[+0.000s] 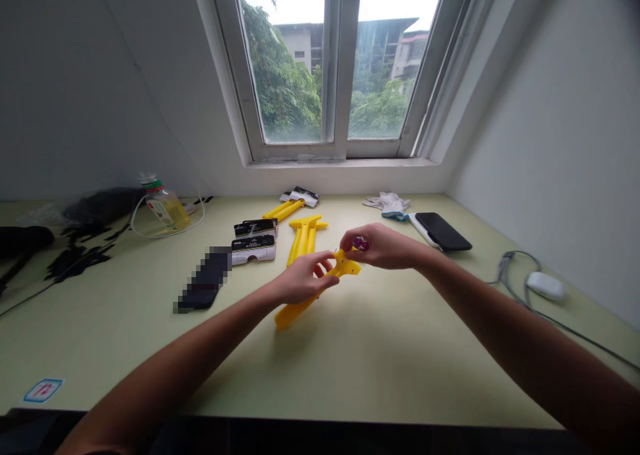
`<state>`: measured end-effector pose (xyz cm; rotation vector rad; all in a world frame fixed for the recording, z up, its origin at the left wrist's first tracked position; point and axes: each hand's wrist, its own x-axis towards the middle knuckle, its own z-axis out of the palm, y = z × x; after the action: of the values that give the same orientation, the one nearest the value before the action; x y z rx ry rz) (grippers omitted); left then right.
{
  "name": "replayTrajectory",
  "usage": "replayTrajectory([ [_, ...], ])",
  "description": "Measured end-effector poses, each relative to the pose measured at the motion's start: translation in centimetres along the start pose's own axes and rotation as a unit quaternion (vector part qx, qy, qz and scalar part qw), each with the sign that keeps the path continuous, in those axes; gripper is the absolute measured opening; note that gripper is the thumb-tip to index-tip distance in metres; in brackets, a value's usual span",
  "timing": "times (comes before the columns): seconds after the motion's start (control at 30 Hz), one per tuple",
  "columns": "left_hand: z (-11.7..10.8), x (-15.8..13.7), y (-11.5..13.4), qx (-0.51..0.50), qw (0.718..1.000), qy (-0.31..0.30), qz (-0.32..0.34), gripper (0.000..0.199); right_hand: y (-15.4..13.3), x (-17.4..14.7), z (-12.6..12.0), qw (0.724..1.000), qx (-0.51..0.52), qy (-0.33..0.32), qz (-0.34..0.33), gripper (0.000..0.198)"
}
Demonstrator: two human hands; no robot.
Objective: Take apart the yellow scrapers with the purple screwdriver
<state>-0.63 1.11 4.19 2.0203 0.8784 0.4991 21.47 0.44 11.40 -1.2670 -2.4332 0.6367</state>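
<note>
My left hand (pixel 303 279) is closed around a yellow plastic piece with a long handle and a wide T-shaped head (pixel 345 264), held tilted above the table. Its handle end (pixel 290 316) slants down toward me. My right hand (pixel 381 245) is closed at that head, fingertips touching its top edge. A small purple, shiny object (pixel 360 243) shows within the right hand; its kind is mostly hidden by the fingers. Just behind the hands lie more yellow T-headed pieces (pixel 303 236), side by side on the table.
Black-and-white cardboard packages (pixel 254 249) and a dark phone (pixel 206 283) lie to the left. More yellow handles (pixel 285 210) sit at the back. A bottle of yellow liquid (pixel 167 208) stands far left. Gloves (pixel 390 204), a black device (pixel 443 231) and a cabled white charger (pixel 545 285) lie right.
</note>
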Motion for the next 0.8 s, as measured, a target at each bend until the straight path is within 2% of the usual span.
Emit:
replayTrajectory([
  [0.07, 0.4, -0.4, 0.0, 0.101, 0.993, 0.036, 0.045, 0.037, -0.2, -1.0, 0.0, 0.998, -0.045, 0.034, -0.018, 0.017],
  [0.17, 1.3, -0.7, 0.0, 0.224, 0.97, 0.05, 0.083, 0.036, 0.1, -2.7, 0.3, 0.992, -0.087, 0.085, -0.019, 0.017],
  [0.3, 2.9, 0.0, 0.3, 0.349, 0.931, 0.039, 0.099, 0.03, 2.1, -4.5, 1.6, 0.991, -0.114, 0.074, 0.015, 0.017],
  [0.47, 4.1, 1.1, -0.1, 0.42, 0.899, 0.034, 0.121, 0.025, 4.7, -6.1, 3.5, 0.989, -0.119, 0.034, 0.075, 0.015],
  [0.57, 3.8, 1.0, -0.6, 0.45, 0.884, 0.033, 0.126, 0.025, 4.7, -7.1, 5.1, 0.985, -0.149, 0.032, 0.079, 0.014],
  [0.67, 4.1, 0.0, -0.3, 0.476, 0.866, 0.046, 0.144, 0.028, 4.1, -7.5, 6.9, 0.962, -0.231, 0.058, 0.133, 0.016],
  [0.73, 5.6, -1.0, 0.7, 0.481, 0.85, 0.075, 0.201, 0.033, 4.0, -7.4, 7.8, 0.946, -0.267, 0.057, 0.172, 0.016],
  [0.8, 7.9, -2.0, 2.1, 0.427, 0.828, 0.065, 0.357, 0.036, 4.4, -7.2, 7.9, 0.941, -0.271, 0.053, 0.198, 0.016],
])
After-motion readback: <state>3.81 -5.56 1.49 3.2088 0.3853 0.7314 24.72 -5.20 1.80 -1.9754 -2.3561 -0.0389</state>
